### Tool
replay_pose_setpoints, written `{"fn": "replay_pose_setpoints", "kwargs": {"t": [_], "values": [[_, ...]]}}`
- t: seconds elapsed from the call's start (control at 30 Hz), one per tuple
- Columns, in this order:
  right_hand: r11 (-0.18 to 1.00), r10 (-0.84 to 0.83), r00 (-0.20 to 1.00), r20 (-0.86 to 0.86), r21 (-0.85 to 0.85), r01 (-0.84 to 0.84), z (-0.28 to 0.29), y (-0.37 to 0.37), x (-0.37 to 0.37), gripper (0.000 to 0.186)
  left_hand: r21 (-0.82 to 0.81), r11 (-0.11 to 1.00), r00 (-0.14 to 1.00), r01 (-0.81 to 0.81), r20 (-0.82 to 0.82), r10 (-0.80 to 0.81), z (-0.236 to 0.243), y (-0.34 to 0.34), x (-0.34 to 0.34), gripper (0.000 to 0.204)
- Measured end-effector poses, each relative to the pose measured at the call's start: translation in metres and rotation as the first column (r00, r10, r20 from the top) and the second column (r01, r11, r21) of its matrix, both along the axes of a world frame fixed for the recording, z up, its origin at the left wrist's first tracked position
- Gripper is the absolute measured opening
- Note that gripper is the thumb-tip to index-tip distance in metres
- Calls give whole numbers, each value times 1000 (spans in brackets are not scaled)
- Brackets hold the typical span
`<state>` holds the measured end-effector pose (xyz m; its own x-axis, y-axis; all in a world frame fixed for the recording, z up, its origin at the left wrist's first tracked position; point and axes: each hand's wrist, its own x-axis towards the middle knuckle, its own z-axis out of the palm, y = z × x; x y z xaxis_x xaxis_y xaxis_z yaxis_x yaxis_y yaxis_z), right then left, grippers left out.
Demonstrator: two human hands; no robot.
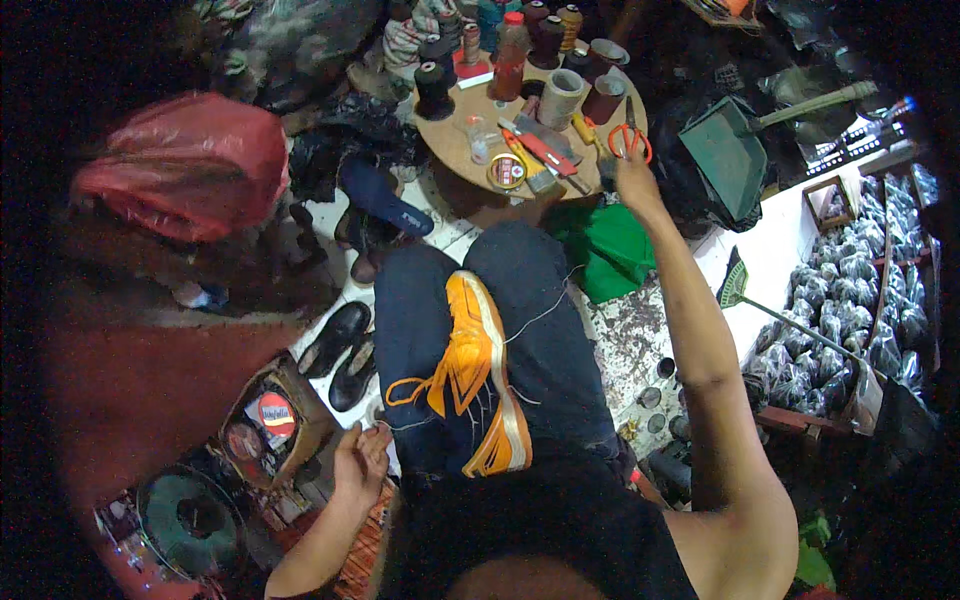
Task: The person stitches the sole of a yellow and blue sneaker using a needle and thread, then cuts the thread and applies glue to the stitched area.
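An orange sneaker (478, 345) with a pale sole lies on its side across my lap, its orange lace hanging loose to the left. Pale threads (540, 318) trail from it over my dark trousers. Left of my lap, my left hand (361, 462) has its fingers drawn together at the end of a thin thread running from the shoe. My right arm stretches forward to the round table, where my right hand (634, 178) grips the orange handles of a pair of scissors (629, 142); their blades point away from me.
The round wooden table (455, 140) bears thread spools (433, 92), a red-capped bottle (509, 58), a red-handled knife (545, 150) and a round tin (506, 171). Black shoes (335, 340) stand at left on the floor. A green dustpan (722, 160) and bagged goods (815, 310) are at right.
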<state>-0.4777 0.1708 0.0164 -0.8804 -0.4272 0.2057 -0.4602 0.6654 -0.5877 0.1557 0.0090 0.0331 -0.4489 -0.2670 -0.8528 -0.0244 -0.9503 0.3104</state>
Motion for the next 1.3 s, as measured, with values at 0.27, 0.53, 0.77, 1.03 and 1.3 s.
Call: {"fn": "replay_pose_setpoints", "kwargs": {"t": [0.27, 0.53, 0.77, 1.03, 1.3], "values": [[859, 374, 914, -155, 430, -278, -38, -71, -33, 37, -401, 893, 918, 204, 394, -32, 22, 30, -12, 39], [932, 362, 777, -516, 229, -282, -54, -81, -38, 34, -704, 604, 884, 374, 467, -3, 44, 23, -28, 16], [826, 501, 817, -285, 441, -352, -47, -88, -22, 43, -959, 55, 960, 279, 279, -12, 86, -8, -81, 16], [868, 348, 937, 5, 376, -324, -28, -106, -16, 40, -953, -273, 923, 135, 221, -316, 131, -11, -172, 9], [962, 58, 998, 8, -266, -54, -1, 1, 73, 33, -737, -612, 683, 286, 605, -409, 135, -3, -239, 24]]}}
